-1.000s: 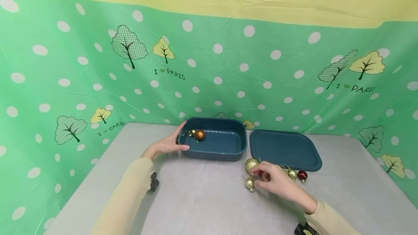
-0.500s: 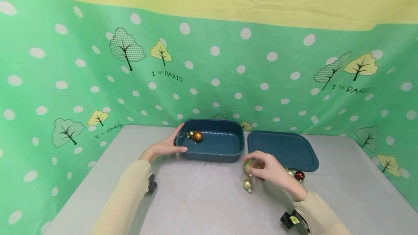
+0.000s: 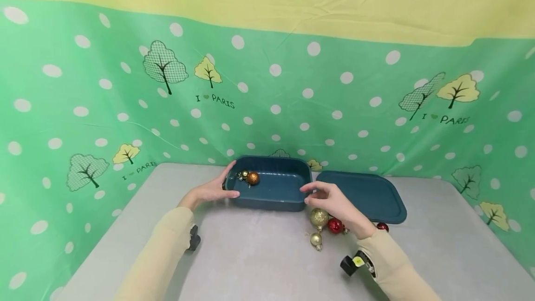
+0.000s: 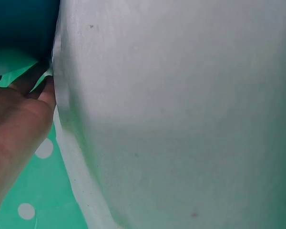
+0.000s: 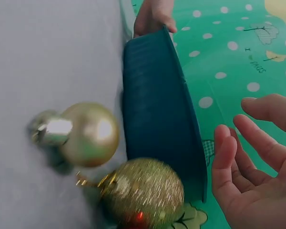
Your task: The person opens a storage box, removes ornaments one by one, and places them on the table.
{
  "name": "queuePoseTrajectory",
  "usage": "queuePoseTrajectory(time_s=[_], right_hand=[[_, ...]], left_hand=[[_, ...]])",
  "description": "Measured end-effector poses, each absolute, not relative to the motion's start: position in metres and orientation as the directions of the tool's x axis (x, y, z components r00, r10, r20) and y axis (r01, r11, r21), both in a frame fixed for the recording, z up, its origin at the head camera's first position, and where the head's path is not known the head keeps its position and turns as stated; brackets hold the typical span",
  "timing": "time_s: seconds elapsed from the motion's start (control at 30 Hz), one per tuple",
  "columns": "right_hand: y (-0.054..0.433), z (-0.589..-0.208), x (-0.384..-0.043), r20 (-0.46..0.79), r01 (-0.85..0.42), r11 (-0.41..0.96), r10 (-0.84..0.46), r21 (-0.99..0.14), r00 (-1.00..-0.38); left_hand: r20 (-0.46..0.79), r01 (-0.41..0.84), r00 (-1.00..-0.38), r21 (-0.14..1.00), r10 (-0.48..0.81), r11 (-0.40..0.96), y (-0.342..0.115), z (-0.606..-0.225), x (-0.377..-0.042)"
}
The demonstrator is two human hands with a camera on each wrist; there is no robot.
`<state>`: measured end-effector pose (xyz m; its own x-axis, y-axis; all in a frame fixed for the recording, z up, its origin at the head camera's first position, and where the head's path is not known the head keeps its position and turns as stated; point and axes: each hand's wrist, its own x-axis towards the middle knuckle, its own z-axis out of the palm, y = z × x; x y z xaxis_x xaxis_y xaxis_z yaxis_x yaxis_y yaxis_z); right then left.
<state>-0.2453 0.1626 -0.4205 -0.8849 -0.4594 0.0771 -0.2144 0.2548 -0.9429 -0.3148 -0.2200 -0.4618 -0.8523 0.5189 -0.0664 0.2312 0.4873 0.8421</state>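
Note:
A dark blue rectangular container (image 3: 271, 206) stands at the table's back. My left hand (image 3: 213, 190) holds its left end, thumb along the front rim and fingers round the side. Inside, at the left, lie an orange bauble (image 3: 252, 178) and a small gold one (image 3: 245, 173). Beside the container's right front corner hovers my right hand (image 3: 332, 201), fingers loosely bent; nothing shows between them in the right wrist view. Below it rest a glittery gold bauble (image 3: 319, 218), a smooth gold bauble (image 5: 90, 134) and a red bauble (image 3: 335, 225).
A flat blue lid (image 3: 363, 194) lies right of the container. Another red bauble (image 3: 382, 227) sits by the lid's front edge, partly behind the right wrist. A green dotted curtain (image 3: 276, 92) hangs directly behind the grey table (image 3: 259, 259).
My right hand has moved up and left from the baubles to the container's right rim, uncovering the glittery gold and red baubles. The left hand has stayed on the container.

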Motion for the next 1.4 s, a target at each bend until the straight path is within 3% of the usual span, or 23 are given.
queuePoseTrajectory(time_s=[0.27, 0.5, 0.9, 1.4], right_hand=[[0.143, -0.418, -0.261, 0.020, -0.137, 0.222, -0.462, -0.965, -0.886], [0.126, -0.418, -0.272, 0.031, -0.146, 0.191, -0.501, -0.971, -0.865], [0.091, -0.424, -0.289, 0.035, -0.111, 0.142, -0.455, -0.984, -0.890], [0.058, -0.433, -0.299, 0.005, -0.108, 0.216, -0.429, -0.970, -0.903]], left_hand=[[-0.056, 0.233, -0.853, 0.849, 0.519, 0.474, -0.221, -0.465, -0.315], [-0.069, 0.217, -0.856, 0.852, 0.512, 0.477, -0.219, -0.464, -0.314], [-0.074, 0.208, -0.864, 0.848, 0.498, 0.487, -0.220, -0.463, -0.312], [-0.099, 0.186, -0.868, 0.844, 0.486, 0.504, -0.218, -0.462, -0.313]])
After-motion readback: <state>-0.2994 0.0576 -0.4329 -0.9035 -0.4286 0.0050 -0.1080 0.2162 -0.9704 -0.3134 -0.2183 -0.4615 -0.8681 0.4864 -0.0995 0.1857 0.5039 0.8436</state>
